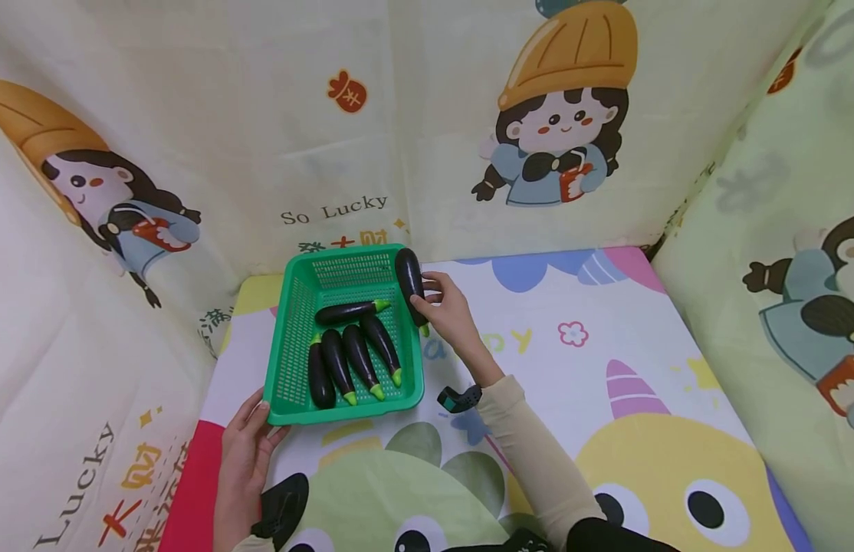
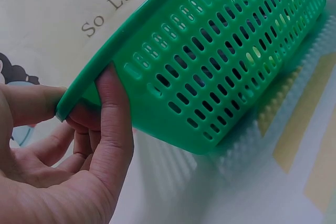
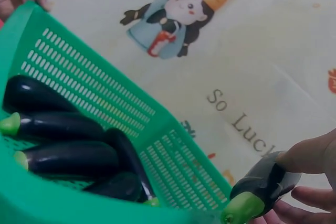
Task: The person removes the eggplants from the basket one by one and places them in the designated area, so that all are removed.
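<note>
A green perforated plastic basket (image 1: 351, 418) stands on the table, with several dark purple eggplants (image 1: 356, 356) lying inside it. Its near left corner is pinched by my left hand (image 1: 244, 452), thumb and fingers on either side of the rim in the left wrist view. My right hand (image 1: 458, 318) holds another eggplant (image 1: 409, 280) at the basket's right rim, its green stem end pointing toward me. In the right wrist view this held eggplant (image 3: 268, 182) lies between thumb and fingers, close to the rim; whether it touches the rim I cannot tell.
The tabletop (image 1: 530, 368) has a cartoon-printed cover. Printed cloth walls (image 1: 441, 184) rise behind the basket and at both sides, the back one close to the basket's far edge. Each wrist wears a dark camera strap (image 1: 461, 399).
</note>
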Action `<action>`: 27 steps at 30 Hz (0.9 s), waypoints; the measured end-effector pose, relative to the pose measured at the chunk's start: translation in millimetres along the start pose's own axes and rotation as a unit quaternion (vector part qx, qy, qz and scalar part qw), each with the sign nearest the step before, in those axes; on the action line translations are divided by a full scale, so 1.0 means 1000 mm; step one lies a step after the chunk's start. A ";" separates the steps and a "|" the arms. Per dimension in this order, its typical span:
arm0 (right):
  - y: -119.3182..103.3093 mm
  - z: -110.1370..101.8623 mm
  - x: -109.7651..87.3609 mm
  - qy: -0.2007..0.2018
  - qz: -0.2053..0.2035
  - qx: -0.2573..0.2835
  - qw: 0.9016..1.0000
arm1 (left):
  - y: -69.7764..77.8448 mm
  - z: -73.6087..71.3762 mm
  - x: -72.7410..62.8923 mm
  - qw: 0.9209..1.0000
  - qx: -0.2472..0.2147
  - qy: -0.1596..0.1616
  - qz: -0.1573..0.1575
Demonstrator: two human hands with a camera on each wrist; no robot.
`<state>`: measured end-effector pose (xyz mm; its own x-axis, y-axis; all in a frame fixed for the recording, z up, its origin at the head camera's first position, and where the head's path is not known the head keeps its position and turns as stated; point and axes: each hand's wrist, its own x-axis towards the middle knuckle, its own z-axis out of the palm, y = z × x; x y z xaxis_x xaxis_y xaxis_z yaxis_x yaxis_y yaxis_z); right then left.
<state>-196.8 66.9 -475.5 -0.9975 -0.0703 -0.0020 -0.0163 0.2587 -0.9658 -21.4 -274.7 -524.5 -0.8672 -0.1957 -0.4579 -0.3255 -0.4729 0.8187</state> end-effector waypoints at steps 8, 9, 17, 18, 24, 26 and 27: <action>-0.003 0.021 0.010 -0.014 -0.005 -0.041 0.999 | 0.001 0.002 0.000 1.000 -0.003 -0.001 -0.007; -0.004 0.023 0.011 -0.018 -0.008 -0.049 0.999 | 0.001 0.002 0.000 1.000 -0.003 0.000 -0.007; -0.016 0.037 0.033 -0.054 -0.026 -0.107 0.992 | 0.001 0.005 -0.001 1.000 0.001 0.019 -0.004; -0.017 0.039 0.037 -0.058 -0.028 -0.116 0.991 | 0.001 0.006 -0.001 1.000 0.002 0.022 -0.006; -0.026 0.051 0.058 -0.083 -0.039 -0.150 0.984 | 0.002 0.007 -0.001 0.999 0.012 0.042 -0.012; -0.028 0.054 0.064 -0.095 -0.041 -0.153 0.983 | 0.002 0.007 0.000 0.999 0.013 0.041 -0.014; -0.029 0.056 0.066 -0.102 -0.043 -0.156 0.982 | 0.002 0.007 0.000 0.999 0.012 0.039 -0.013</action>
<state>-258.8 0.7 -462.5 -0.9579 -0.2870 -0.0070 -0.1507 0.5238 -0.8384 -24.2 -269.6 -520.4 -0.8265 -0.2498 -0.5045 -0.3582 -0.4581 0.8135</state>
